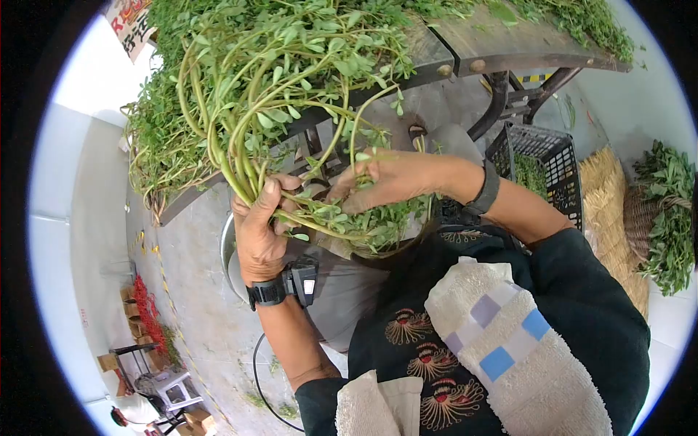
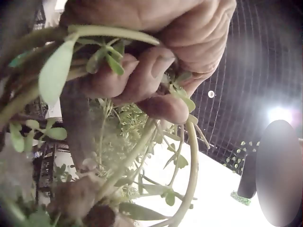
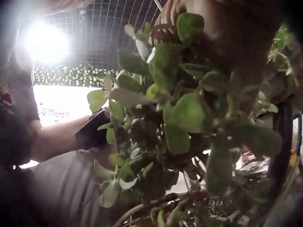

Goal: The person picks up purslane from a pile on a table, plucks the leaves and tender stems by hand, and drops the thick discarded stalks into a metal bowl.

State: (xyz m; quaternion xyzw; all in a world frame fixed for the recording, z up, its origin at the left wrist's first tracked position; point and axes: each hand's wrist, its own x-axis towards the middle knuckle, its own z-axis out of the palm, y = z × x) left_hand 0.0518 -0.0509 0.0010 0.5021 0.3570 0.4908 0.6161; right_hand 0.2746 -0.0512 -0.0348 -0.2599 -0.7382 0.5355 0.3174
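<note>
My left hand grips a bunch of thick green stems, thumb across them; the leafy ends fan upward over the table. Seen from the left wrist, its curled fingers wrap round stems close to the lens. My right hand is to the right of it, fingers bent around leafy stems that hang between the hands. In the right wrist view, leaves cover much of the right hand, and its fingertips are partly hidden.
Heaped greens lie on a dark wooden table ahead. A black crate with greens stands at the right, near a straw bundle and a wicker basket. A metal basin's rim shows beside the left forearm.
</note>
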